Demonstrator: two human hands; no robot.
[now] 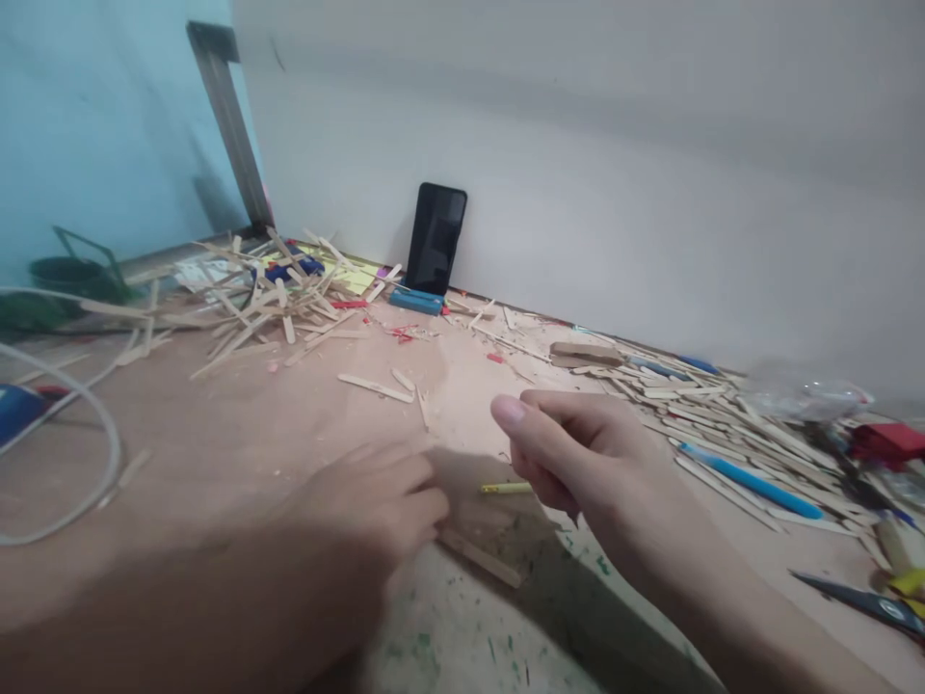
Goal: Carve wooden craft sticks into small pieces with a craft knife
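My right hand (pixel 570 448) hovers over the wooden table (pixel 238 434), fingers curled around a thin yellow stick (pixel 506 489) whose tip pokes out to the left. My left hand (pixel 376 506) rests low on the table just left of it, blurred, fingers bent down beside a flat wooden stick (pixel 481 557). Whether the left hand grips anything is unclear. Loose wooden craft sticks (pixel 376 387) lie just beyond both hands.
A heap of craft sticks (pixel 267 289) sits back left; more sticks and a blue pen (pixel 752 482) spread at right. A black phone (pixel 436 238) leans on the wall. A white cable (pixel 87 405) loops at left. A blade (pixel 859 602) lies at far right.
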